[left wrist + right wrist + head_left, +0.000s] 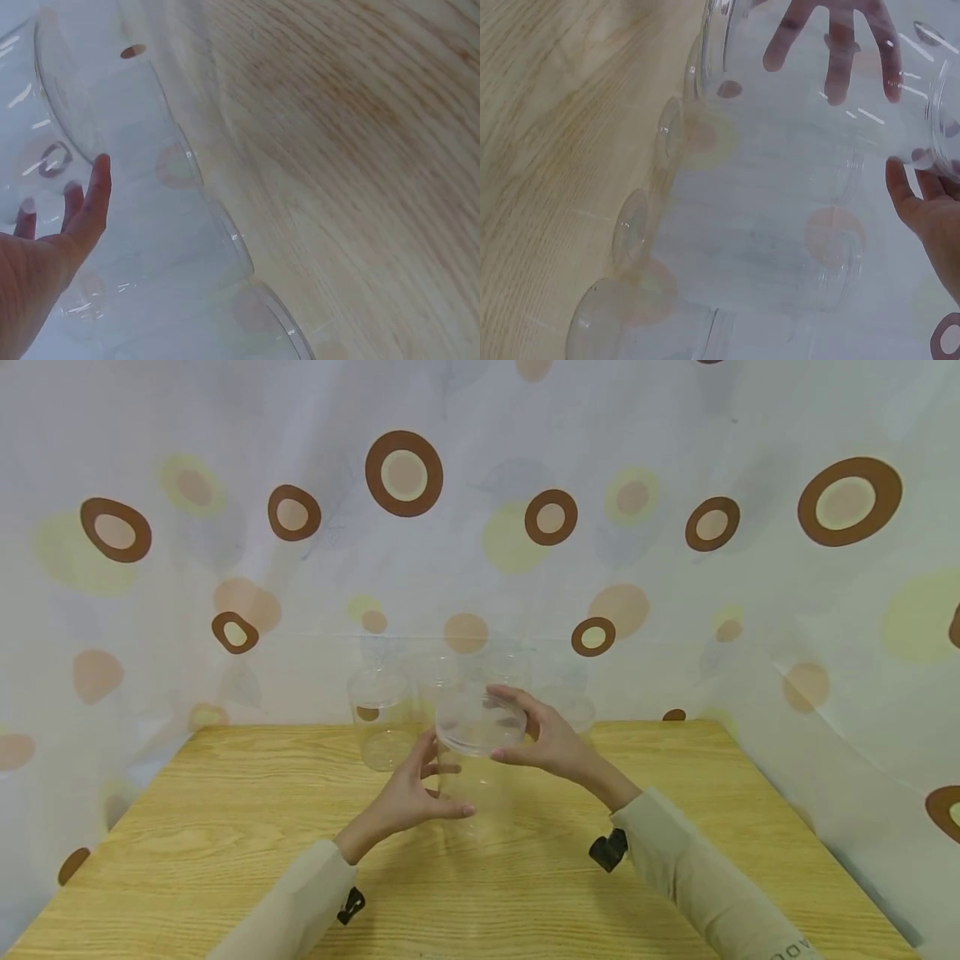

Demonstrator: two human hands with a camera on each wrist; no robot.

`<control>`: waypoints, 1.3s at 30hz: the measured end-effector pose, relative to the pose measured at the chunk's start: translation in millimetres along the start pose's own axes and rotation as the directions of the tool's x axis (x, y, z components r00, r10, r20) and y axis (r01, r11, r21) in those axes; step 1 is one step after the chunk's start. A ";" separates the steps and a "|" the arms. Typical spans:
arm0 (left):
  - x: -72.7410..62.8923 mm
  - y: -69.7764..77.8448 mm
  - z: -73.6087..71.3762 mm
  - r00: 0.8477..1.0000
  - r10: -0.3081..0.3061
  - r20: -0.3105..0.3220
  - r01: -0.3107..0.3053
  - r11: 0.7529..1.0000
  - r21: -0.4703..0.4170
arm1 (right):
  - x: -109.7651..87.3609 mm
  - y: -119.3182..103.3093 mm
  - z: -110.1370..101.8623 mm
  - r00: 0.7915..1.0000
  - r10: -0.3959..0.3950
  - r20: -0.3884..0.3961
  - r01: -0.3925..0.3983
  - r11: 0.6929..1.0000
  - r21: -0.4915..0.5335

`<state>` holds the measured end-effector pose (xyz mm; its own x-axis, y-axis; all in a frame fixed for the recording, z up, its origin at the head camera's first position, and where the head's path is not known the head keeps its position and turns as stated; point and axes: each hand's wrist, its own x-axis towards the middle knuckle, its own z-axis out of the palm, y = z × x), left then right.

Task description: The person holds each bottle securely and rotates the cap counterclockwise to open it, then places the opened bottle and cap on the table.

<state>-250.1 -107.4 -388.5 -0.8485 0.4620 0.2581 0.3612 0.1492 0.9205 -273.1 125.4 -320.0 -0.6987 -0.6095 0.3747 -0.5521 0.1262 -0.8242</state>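
Observation:
A clear, see-through jar [480, 797] is held upright over the front part of the table. My left hand [405, 797] grips its side, with the thumb in front and the fingers around the far wall; those fingers show through the clear wall in the right wrist view. Across the jar's top is a round clear lid [480, 724]. My right hand [551, 739] holds the lid's rim between thumb and fingers. From the left wrist view, the left hand [64, 244] lies against the jar [34, 97]. Whether the lid is fully seated cannot be told.
Behind stand several similar clear jars, one at the left [378, 727], another at the right [577, 706], others between them. The wood-grain table [262, 810] meets a patterned cloth [480, 577] at its back and sides.

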 end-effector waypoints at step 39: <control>-9.9 22.8 3.5 0.999 -0.009 -0.034 0.010 1.000 0.021 | -2.6 -1.3 8.7 0.996 0.043 -0.080 -0.052 0.993 -0.107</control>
<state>-232.1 -105.5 -371.1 -0.8646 0.4302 0.2595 0.3607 0.1720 0.9167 -266.7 119.9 -323.5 -0.7560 -0.5389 0.3715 -0.5609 0.2407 -0.7921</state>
